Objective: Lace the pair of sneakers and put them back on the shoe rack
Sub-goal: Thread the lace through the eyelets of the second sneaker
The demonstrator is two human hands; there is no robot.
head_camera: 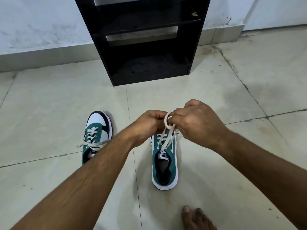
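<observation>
Two green, white and black sneakers stand on the tiled floor, toes pointing away from me. The left sneaker (97, 130) is laced and its lace is tied in a bow. Over the toe half of the right sneaker (164, 165), my left hand (147, 122) and my right hand (196, 120) meet. Both pinch its white lace (167, 128), which runs up from the eyelets. My right hand's fingers hold a small loop of it. The right sneaker's toe is hidden under my hands.
A black shoe rack (146, 39) with open shelves stands against the wall straight ahead, about a step beyond the sneakers. My bare foot (196, 219) rests on the floor at the bottom right.
</observation>
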